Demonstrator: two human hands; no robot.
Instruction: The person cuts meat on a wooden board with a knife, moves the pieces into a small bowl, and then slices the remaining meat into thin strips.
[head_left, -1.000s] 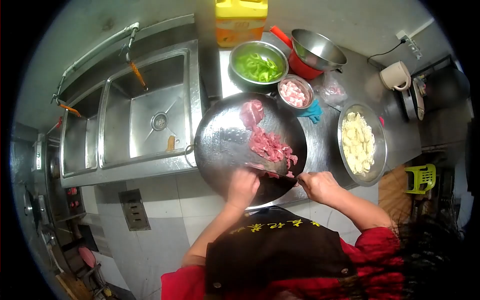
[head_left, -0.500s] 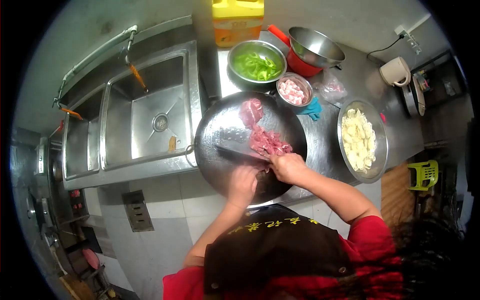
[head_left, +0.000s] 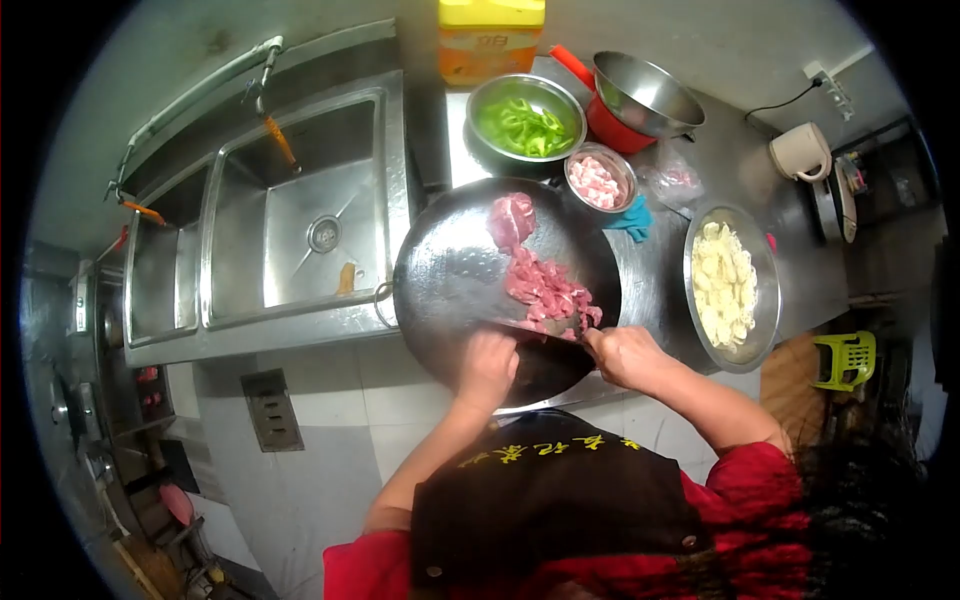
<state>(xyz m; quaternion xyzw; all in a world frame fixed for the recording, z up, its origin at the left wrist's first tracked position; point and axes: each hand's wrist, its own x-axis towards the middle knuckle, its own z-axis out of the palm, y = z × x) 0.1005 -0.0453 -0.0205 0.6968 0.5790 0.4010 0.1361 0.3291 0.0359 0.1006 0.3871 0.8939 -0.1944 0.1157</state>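
Steel counter space (head_left: 650,290) is shown beside a double sink (head_left: 285,265), with a round dark board (head_left: 445,255) set at its near edge. On the board, a heap of cut meat strips (head_left: 545,288) is seen near the middle, and a larger meat piece (head_left: 512,220), apparently unsliced, lies at the far side. Slicing is thus judged to be partly done, with the larger piece left. The knife (head_left: 548,336) is gripped at its handle by the closed fingers of the right hand (head_left: 622,356). The fingers of the left hand (head_left: 488,362) are bent beside the blade; whether meat is held beneath them cannot be told. Green pepper pieces (head_left: 530,128) and pale slices (head_left: 723,285) are seen already cut in bowls.
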